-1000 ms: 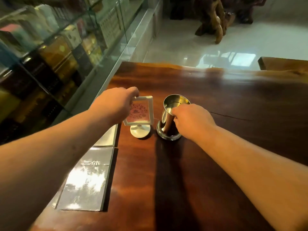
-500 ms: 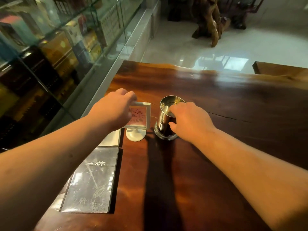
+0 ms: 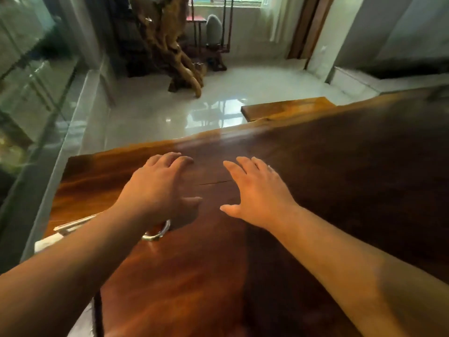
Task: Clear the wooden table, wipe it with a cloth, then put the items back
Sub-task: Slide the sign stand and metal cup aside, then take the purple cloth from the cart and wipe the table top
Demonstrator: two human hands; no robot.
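Note:
Both of my hands hover over the dark wooden table (image 3: 340, 178) with fingers spread and nothing in them. My left hand (image 3: 158, 188) is left of centre, my right hand (image 3: 257, 193) just to its right. Under my left wrist only the rim of the steel cup (image 3: 158, 233) shows; my forearm hides the rest. The small white sign holder (image 3: 73, 224) pokes out at the table's left edge, mostly covered by my left arm. The frame is blurred by motion.
A glass display case (image 3: 36, 93) runs along the table's left side. Beyond the far edge lie a glossy white floor (image 3: 182, 113), a wooden bench (image 3: 286, 109) and a root sculpture (image 3: 179, 57). A white sheet corner (image 3: 82, 322) shows at bottom left.
Both hands have let go of the sign holder and the cup and moved forward, open. The view has tilted up toward the far edge of the table.

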